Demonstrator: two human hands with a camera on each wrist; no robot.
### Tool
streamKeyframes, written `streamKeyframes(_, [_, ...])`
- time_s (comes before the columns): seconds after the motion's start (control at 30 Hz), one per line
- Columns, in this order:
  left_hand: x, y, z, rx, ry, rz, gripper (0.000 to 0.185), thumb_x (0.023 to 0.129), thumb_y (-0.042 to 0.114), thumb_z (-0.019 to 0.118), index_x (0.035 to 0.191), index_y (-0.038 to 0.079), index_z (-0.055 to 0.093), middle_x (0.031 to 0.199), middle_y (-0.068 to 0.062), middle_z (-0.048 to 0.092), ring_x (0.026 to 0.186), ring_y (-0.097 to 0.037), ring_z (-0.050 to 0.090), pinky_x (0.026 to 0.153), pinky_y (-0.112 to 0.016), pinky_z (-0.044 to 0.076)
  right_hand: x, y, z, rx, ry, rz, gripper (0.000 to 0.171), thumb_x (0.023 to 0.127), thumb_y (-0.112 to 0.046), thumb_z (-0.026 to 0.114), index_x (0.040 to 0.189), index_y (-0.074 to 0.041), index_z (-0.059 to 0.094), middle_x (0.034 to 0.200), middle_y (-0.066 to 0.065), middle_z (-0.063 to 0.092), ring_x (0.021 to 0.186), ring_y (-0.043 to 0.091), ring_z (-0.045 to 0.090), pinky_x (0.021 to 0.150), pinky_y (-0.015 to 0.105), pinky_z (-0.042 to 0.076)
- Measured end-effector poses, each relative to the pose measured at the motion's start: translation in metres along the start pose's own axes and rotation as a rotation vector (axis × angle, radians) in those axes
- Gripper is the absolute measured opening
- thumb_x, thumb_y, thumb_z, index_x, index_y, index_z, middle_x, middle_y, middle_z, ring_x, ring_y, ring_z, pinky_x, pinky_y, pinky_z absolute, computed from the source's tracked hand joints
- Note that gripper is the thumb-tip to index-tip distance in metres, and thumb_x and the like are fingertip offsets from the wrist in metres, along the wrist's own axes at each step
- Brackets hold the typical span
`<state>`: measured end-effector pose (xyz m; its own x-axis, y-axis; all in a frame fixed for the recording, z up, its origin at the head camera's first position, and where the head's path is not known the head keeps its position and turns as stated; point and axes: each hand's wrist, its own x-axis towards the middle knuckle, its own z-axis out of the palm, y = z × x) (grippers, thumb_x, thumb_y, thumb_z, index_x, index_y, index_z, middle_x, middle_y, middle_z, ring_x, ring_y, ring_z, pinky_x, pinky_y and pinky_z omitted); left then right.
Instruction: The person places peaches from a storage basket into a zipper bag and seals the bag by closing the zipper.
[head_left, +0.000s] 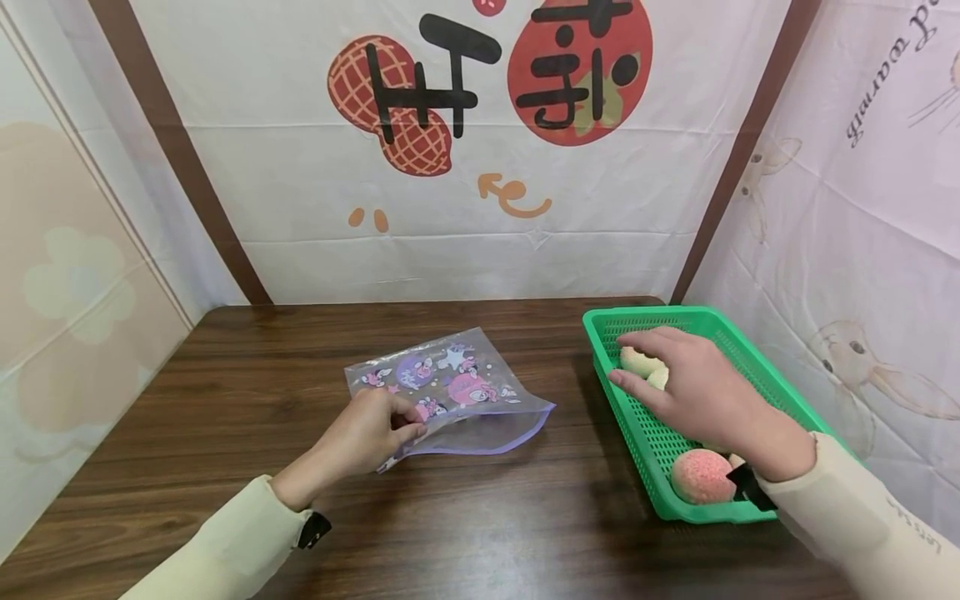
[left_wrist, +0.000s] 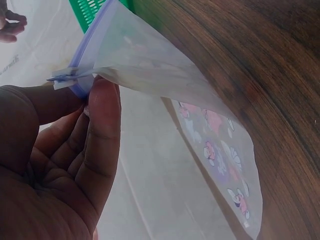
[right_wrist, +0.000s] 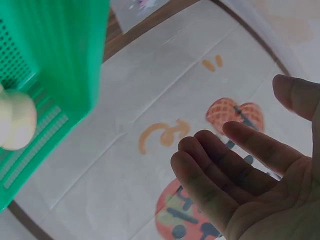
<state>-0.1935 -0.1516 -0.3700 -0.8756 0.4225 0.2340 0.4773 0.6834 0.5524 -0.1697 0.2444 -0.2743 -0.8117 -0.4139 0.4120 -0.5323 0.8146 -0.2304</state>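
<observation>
Pinched between thumb and finger of the left hand (head_left: 367, 429), only at one mouth corner of the bag (head_left: 450, 375): so, if pushed, perhaps easy to twist or sag closed. Over the green basket (head_left: 637, 433), with fingers loosely spread and nothing in grip: the right hand (head_left: 693, 387). With careless grasping, possible slipping of the yellowish pieces (head_left: 637, 361). Bag on the table (head_left: 465, 533), left of the basket; mouth towards near side, slightly right; bottom towards the back cloth (head_left: 465, 258); long axis not clear.
</observation>
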Motion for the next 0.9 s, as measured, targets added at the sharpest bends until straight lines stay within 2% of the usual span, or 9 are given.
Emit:
streamKeyframes(0.27, [-0.002, 0.0, 0.001, 0.005, -0.005, -0.026, 0.01, 0.089, 0.008, 0.08, 0.079, 0.009, 0.078, 0.062, 0.007, 0.064, 0.056, -0.002, 0.052, 0.058, -0.024, 0.047, 0.011, 0.024, -0.005, -0.004, -0.011, 0.068, 0.047, 0.098, -0.036, 0.072, 0.129, -0.001, 0.068, 0.122, 0.015, 0.071, 0.102, 0.03, 0.067, 0.083, 0.051, 0.055])
streamKeyframes(0.4, [-0.003, 0.0, 0.002, -0.003, -0.005, -0.033, 0.01, 0.089, 0.007, 0.079, 0.079, 0.008, 0.078, 0.063, 0.006, 0.064, 0.057, -0.003, 0.052, 0.054, -0.023, 0.047, 0.013, 0.035, -0.003, 0.024, -0.006, 0.116, 0.05, 0.098, -0.038, 0.071, 0.129, 0.001, 0.066, 0.121, 0.018, 0.071, 0.102, 0.034, 0.068, 0.086, 0.054, 0.054])
streamKeyframes(0.57, [-0.004, -0.001, 0.003, -0.016, -0.009, -0.041, 0.01, 0.089, 0.007, 0.079, 0.079, 0.008, 0.078, 0.064, 0.006, 0.065, 0.058, -0.003, 0.053, 0.052, -0.022, 0.047, 0.016, 0.05, -0.001, 0.049, -0.007, 0.166, 0.049, 0.097, -0.038, 0.072, 0.129, 0.0, 0.066, 0.117, 0.021, 0.071, 0.099, 0.036, 0.069, 0.084, 0.054, 0.055])
streamKeyframes(0.9, [-0.005, 0.001, 0.001, -0.018, -0.006, -0.033, 0.01, 0.09, 0.009, 0.079, 0.08, 0.009, 0.077, 0.065, 0.005, 0.065, 0.059, -0.003, 0.052, 0.052, -0.023, 0.046, 0.021, 0.075, 0.002, 0.044, -0.075, 0.237, 0.055, 0.097, -0.042, 0.071, 0.131, 0.0, 0.065, 0.118, 0.023, 0.071, 0.104, 0.039, 0.069, 0.084, 0.055, 0.055])
